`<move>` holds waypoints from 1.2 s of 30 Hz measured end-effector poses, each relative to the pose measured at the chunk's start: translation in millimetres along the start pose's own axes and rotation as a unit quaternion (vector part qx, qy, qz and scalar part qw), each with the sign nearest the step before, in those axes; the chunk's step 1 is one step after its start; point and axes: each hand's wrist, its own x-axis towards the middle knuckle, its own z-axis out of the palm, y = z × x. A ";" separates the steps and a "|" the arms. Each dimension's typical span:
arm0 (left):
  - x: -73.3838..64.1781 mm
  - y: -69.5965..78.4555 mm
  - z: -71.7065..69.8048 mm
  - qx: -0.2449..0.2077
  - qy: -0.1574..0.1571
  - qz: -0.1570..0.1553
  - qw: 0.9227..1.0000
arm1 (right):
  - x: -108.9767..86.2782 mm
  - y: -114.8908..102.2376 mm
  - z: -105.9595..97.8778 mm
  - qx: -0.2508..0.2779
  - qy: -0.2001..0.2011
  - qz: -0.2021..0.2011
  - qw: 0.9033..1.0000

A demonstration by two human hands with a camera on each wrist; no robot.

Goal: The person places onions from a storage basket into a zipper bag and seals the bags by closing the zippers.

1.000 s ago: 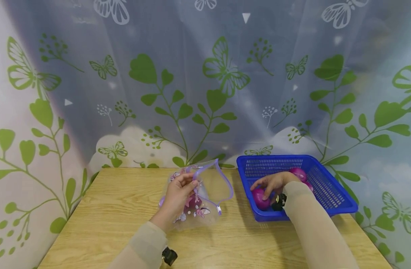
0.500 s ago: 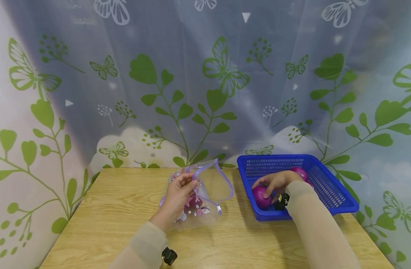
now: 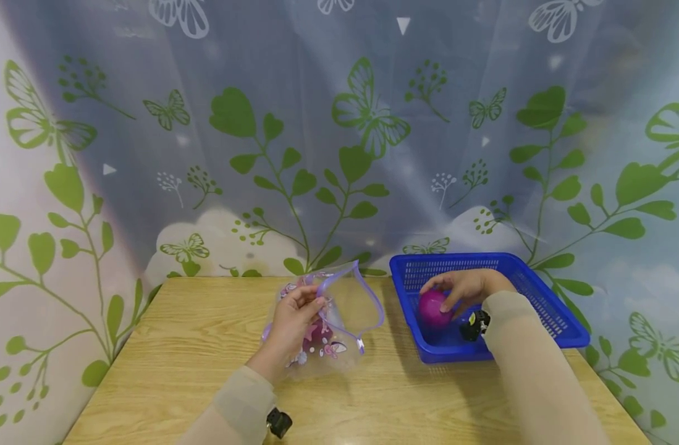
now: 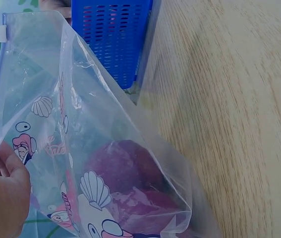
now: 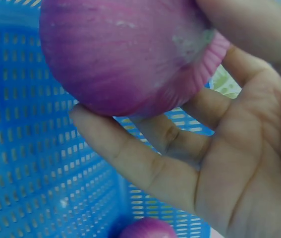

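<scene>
A purple onion (image 3: 434, 310) we are gripping between right hand (image 3: 466, 288) thumb and fingers, inside the blue basket (image 3: 450, 354), our left hand (image 3: 293, 320) pinching a clear bag's (image 3: 345, 363) purple zip edge, both containers resting on the worktop (image 3: 194, 330).

Blue perforated plastic basket (image 3: 453, 356): you get a soft shadow on the tabletop along its left side and front.
Pale wood-grain tabletop (image 3: 206, 327): evenly lit for you left of the basket.
Clear plastic bag with purple zip edge (image 4: 100, 129): left of the basket; in your bluish left wrist view, white glare lines its creases.
Ribbed magenta onion (image 5: 130, 54): at the basket; your right wrist view shows it hazy, slightly soft.
</scene>
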 end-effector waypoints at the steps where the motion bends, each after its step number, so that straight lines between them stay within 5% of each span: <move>1: -0.2 0.2 -0.1 0.000 0.000 0.000 1.000 | -2.1 -1.3 0.1 0.000 0.003 -0.006 1.000; 19: -0.3 0.3 -0.8 0.002 0.002 0.000 1.000 | -25.4 -24.6 20.5 -0.073 0.064 -0.085 0.992; 36: -0.8 -0.6 -2.3 0.005 -0.004 0.008 1.000 | -40.4 -41.5 48.8 -0.160 0.149 -0.175 0.960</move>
